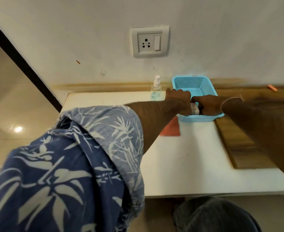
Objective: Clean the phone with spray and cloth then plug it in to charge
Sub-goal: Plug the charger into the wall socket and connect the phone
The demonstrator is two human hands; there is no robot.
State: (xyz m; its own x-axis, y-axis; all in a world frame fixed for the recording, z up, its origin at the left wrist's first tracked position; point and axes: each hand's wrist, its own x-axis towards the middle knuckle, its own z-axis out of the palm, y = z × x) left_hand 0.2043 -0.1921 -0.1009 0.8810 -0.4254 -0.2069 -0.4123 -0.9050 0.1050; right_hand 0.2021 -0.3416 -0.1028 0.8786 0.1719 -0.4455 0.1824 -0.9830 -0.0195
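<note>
Your patterned blue sleeve (81,148) fills the near left corner of the view, and the bare forearm runs from it across the white worktop (179,156) toward the back edge. At that back edge a clear spray bottle (156,88) stands upright against the wall, just left of the blue basket (193,82). An orange-red cloth (170,128) lies flat in front of the bottle, partly under your forearm and touching the basket's near left corner. On the wall above, a socket (148,41) sits with its switch to the right.

Your left hand (178,100) reaches over the basket's left rim, knuckles up and fingers curled down inside. Your right hand (208,105), with a thin band at the wrist, comes in over the right rim, fingers also curled. Between the hands, a white object (194,109) and a dark sliver (200,109) beside it show in the basket. I cannot tell what either hand grasps, nor whether the sliver is the phone. A wooden board (248,139) covers the worktop's right side.
</note>
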